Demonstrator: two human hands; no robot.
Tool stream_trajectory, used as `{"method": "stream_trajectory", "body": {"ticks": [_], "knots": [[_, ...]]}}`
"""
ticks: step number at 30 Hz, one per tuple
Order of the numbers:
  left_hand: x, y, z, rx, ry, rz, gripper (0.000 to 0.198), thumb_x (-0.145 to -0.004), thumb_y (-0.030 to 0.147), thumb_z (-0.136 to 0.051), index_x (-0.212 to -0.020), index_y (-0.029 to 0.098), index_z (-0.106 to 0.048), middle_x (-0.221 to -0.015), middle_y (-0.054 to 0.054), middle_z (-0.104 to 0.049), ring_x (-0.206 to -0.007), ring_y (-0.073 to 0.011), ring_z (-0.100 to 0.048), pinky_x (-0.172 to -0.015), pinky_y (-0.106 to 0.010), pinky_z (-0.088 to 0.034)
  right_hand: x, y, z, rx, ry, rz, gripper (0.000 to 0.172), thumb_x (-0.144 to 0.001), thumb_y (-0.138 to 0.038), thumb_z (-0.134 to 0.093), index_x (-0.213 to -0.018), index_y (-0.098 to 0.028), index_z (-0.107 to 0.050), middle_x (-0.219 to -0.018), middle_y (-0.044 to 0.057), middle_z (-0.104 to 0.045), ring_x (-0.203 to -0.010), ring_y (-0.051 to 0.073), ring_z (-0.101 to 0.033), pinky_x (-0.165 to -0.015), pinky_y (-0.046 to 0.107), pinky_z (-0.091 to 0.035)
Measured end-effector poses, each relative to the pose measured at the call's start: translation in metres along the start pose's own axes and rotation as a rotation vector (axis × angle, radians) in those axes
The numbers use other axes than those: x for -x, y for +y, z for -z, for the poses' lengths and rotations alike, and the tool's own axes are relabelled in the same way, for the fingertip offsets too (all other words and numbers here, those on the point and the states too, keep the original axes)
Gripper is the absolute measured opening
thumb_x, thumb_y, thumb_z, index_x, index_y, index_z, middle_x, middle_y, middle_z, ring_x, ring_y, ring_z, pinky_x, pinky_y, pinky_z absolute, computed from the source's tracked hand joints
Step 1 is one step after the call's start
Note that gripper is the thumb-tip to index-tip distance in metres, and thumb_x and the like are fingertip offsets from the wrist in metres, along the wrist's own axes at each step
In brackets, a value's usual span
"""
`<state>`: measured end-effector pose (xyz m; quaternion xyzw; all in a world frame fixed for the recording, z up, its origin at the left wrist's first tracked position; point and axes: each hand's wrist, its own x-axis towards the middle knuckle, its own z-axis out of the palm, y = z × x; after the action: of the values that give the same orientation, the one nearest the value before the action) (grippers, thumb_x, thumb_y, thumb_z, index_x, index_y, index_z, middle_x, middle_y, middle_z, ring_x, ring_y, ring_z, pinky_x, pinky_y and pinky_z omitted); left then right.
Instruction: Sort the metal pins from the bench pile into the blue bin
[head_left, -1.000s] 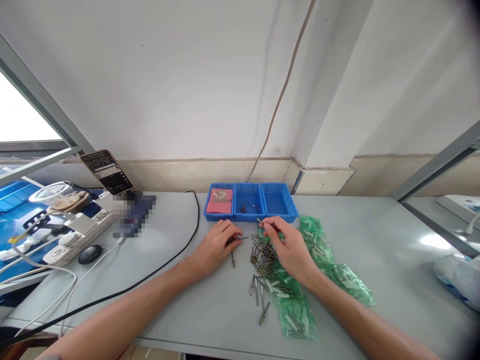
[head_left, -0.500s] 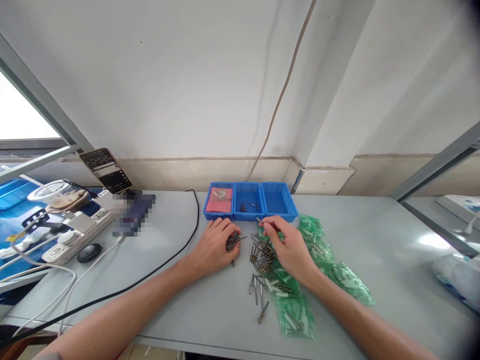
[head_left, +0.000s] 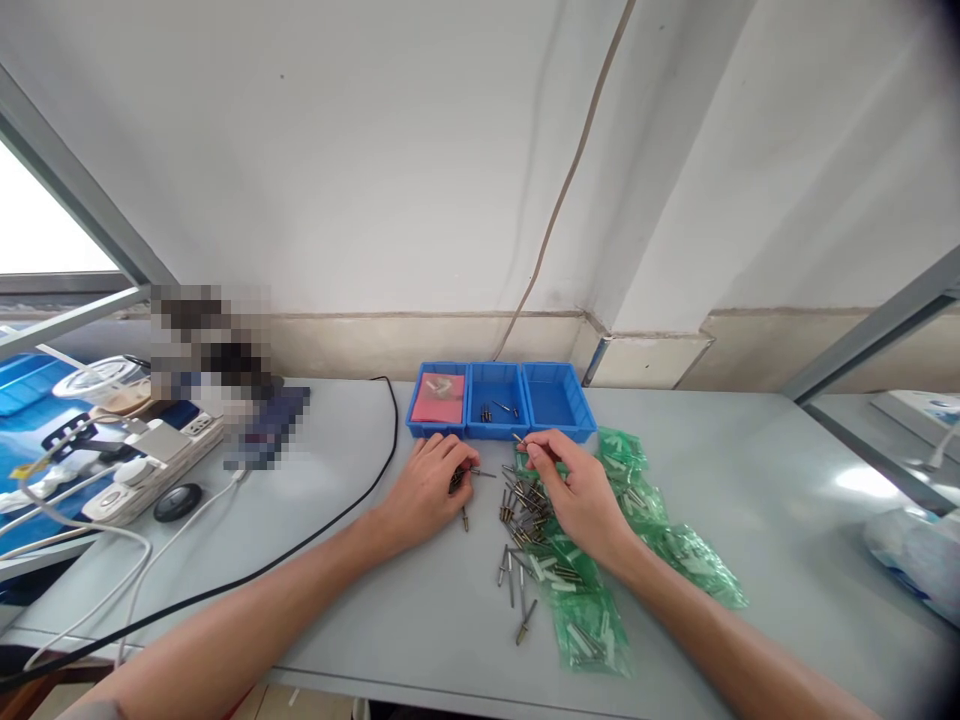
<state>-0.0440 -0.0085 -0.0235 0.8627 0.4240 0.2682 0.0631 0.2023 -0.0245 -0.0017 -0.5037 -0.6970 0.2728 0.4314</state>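
Note:
My left hand [head_left: 429,490] rests on the grey table [head_left: 337,560], fingers curled around a few small metal pins at its fingertips. My right hand [head_left: 576,492] pinches one thin metal pin [head_left: 519,439] between thumb and forefinger, just in front of the blue bins. Between and below my hands lies a loose pile of metal pins [head_left: 525,520]. Green plastic bags [head_left: 600,590] holding more small parts lie under and to the right of my right hand. One stray pin [head_left: 465,518] lies beside my left hand.
Three joined blue bins [head_left: 499,400] stand against the wall; the left holds a pink sheet, the middle a few pins. A black cable [head_left: 315,530] crosses the table. A power strip with plugs [head_left: 142,470] sits at the left, a clear bag [head_left: 915,550] at the right edge.
My left hand's fingers have curled and shifted slightly over the pins it gathers. My right hand has stayed almost still with its pin.

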Motion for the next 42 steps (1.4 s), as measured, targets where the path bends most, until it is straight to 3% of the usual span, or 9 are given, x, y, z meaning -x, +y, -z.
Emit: {"method": "stream_trajectory", "body": {"ticks": [13,19,31,37,42], "knots": [[0.001,-0.008,-0.004,0.055,0.044,0.026,0.013,-0.104,0.013,-0.058,-0.111,0.023,-0.063,-0.104,-0.003,-0.071,-0.099,-0.0236,-0.059,-0.090,-0.039,-0.044,0.000,0.000,0.000,-0.005,0.003,0.004,0.025,-0.110,-0.038,-0.049,-0.108,-0.023,-0.068,-0.099,0.006,-0.076,-0.092,0.024,-0.071,-0.083,0.034,-0.052],[0.000,-0.007,-0.003,0.080,0.022,0.018,0.012,-0.111,0.017,-0.050,-0.111,0.023,-0.061,-0.109,-0.004,-0.071,-0.102,-0.0245,-0.057,-0.093,-0.041,-0.045,0.000,0.002,-0.001,0.005,0.017,0.025,0.024,-0.110,-0.038,-0.049,-0.108,-0.024,-0.068,-0.096,0.005,-0.075,-0.094,0.025,-0.071,-0.082,0.034,-0.052],[-0.001,-0.007,-0.003,0.100,0.050,0.031,0.012,-0.111,0.017,-0.049,-0.112,0.022,-0.061,-0.110,-0.005,-0.070,-0.101,-0.0241,-0.057,-0.092,-0.039,-0.047,0.000,0.002,-0.002,-0.012,0.013,0.021,0.025,-0.111,-0.039,-0.048,-0.108,-0.024,-0.067,-0.093,0.004,-0.073,-0.093,0.024,-0.070,-0.082,0.034,-0.051],[-0.001,-0.010,-0.005,0.094,0.038,0.003,0.016,-0.113,0.019,-0.045,-0.114,0.023,-0.060,-0.112,-0.005,-0.070,-0.102,-0.0231,-0.061,-0.092,-0.038,-0.044,0.000,0.001,-0.001,-0.002,0.023,-0.004,0.020,-0.110,-0.039,-0.049,-0.111,-0.025,-0.064,-0.091,0.002,-0.071,-0.084,0.022,-0.066,-0.077,0.033,-0.050],[-0.001,-0.011,-0.005,0.042,-0.012,-0.103,0.022,-0.115,0.018,-0.042,-0.115,0.023,-0.063,-0.112,-0.003,-0.073,-0.102,-0.0207,-0.065,-0.097,-0.040,-0.038,0.000,0.000,-0.002,-0.011,0.017,-0.005,0.019,-0.110,-0.039,-0.049,-0.108,-0.024,-0.060,-0.092,0.003,-0.069,-0.084,0.022,-0.064,-0.077,0.033,-0.049]]}}
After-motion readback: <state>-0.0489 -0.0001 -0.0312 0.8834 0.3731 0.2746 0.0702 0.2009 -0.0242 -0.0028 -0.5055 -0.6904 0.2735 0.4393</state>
